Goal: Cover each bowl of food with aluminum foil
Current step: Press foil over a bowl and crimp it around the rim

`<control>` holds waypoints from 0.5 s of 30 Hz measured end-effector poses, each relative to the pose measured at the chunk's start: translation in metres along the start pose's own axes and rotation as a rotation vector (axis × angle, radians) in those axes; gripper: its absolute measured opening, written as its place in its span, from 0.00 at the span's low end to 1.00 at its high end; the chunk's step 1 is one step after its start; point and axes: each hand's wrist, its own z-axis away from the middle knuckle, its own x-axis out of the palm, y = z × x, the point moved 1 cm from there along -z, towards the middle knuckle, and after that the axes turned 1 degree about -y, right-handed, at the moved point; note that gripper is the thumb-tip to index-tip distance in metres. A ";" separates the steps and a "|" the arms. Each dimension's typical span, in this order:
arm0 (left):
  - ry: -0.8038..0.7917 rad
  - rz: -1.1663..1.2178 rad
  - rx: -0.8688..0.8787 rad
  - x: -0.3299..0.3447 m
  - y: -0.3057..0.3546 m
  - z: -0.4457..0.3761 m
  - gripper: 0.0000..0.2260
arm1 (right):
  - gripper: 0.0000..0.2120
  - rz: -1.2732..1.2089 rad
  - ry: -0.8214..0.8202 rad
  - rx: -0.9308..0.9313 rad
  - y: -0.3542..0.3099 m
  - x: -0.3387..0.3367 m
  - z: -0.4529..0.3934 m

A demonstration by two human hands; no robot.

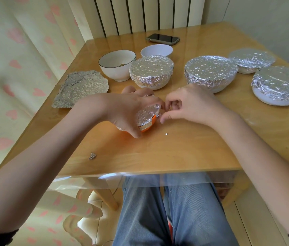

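Note:
My left hand [127, 110] grips a small orange bowl [147, 127] tilted on the table, with foil [145, 115] over its top. At the bowl's right rim, my right hand [191, 105] pinches the edge of that foil. Several white bowls stand covered in foil: one in the middle [151, 71], one to its right [211, 73], two at the far right [251, 60] [280, 84]. Behind them, a black-rimmed white bowl [117, 63] and a plain white bowl [157, 50] stand open. A loose crumpled foil sheet [81, 87] lies at the left.
A phone [163, 39] lies at the back of the wooden table [175, 148]. A small foil scrap [92, 155] sits near the front left, and a tiny speck [166, 134] lies by the orange bowl. Curtains hang left; my knees are under the table's front edge.

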 end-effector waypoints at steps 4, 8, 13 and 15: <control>-0.045 -0.050 -0.140 0.005 0.005 -0.001 0.58 | 0.11 -0.241 0.139 0.170 0.009 0.008 0.029; 0.043 0.038 -0.114 -0.001 0.001 0.008 0.62 | 0.15 -0.559 0.443 0.230 -0.033 0.023 0.042; 0.071 0.202 -0.048 0.003 -0.021 0.017 0.59 | 0.22 -0.772 0.272 0.265 -0.074 0.041 0.029; 0.069 0.258 -0.054 0.012 -0.022 0.016 0.60 | 0.22 -0.856 0.285 0.315 -0.077 0.046 0.027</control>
